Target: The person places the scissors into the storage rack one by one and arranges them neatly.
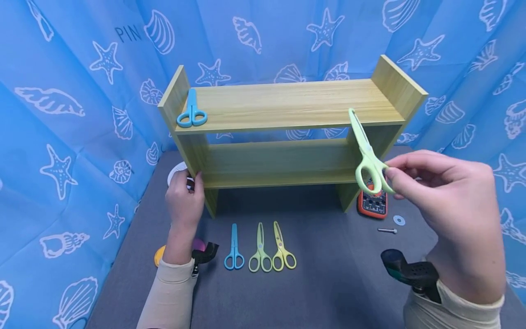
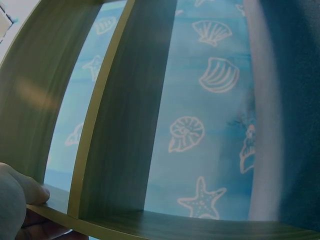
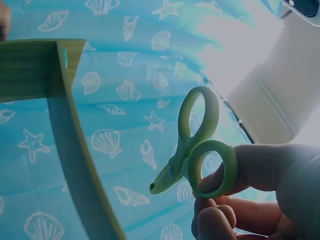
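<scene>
1. At the right end of the wooden shelf unit (image 1: 287, 105), my right hand (image 1: 452, 214) pinches the pale green scissors (image 1: 367, 153) by one handle loop, blades pointing up and away, their tip over the front edge of the top shelf
2. My left hand (image 1: 185, 196) grips the front edge of the unit's left upright, thumb (image 2: 30, 190) lying on the board
3. Blue scissors (image 1: 191, 112) lie on the top shelf at its left end, beside the side wall
4. On the dark grey worktop (image 1: 328, 283) in front of the unit lie three more pairs in a row: blue scissors (image 1: 234, 249), light green scissors (image 1: 260, 250) and yellow-green scissors (image 1: 281, 249), handles toward me
5. An orange multimeter (image 1: 373, 201) lies by the unit's right foot, with a washer (image 1: 399, 220) and a bolt (image 1: 387, 230) just beside it
</scene>
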A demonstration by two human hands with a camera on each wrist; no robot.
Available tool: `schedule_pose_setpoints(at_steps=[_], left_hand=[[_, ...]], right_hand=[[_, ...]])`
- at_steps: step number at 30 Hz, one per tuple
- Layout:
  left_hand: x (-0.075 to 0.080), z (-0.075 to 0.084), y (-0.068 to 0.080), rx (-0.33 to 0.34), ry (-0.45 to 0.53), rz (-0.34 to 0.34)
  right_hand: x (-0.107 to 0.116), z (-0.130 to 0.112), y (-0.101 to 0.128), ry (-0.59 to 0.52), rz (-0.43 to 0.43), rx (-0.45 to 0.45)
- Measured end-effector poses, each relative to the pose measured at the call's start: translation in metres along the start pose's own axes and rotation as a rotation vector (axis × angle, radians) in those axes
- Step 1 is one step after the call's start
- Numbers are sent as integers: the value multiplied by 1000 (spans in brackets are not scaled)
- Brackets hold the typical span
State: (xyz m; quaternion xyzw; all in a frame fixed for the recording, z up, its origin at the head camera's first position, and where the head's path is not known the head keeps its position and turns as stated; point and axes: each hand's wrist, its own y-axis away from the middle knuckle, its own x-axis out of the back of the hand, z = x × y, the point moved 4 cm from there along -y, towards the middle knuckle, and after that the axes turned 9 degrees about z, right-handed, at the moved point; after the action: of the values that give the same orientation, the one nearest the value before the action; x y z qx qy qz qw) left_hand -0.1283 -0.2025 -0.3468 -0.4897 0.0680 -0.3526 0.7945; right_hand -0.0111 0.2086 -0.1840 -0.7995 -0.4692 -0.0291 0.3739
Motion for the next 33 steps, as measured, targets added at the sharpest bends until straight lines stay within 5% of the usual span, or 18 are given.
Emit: schedule_pose_setpoints(at_steps=[6, 14, 27, 33], left_hand=[[0, 0, 0, -6, -7, -3], [-1, -2, 0, -13, -7, -10], [-1, -2, -1, -22, -1, 6], [-1, -2, -1, -17, -8, 7]], right_hand=[[-11, -21, -41, -66, 2, -32], [-39, -50, -84, -158, -102, -125], [-105, -94, -117, -29, -245, 5], [-143, -109, -122, 32, -343, -8]])
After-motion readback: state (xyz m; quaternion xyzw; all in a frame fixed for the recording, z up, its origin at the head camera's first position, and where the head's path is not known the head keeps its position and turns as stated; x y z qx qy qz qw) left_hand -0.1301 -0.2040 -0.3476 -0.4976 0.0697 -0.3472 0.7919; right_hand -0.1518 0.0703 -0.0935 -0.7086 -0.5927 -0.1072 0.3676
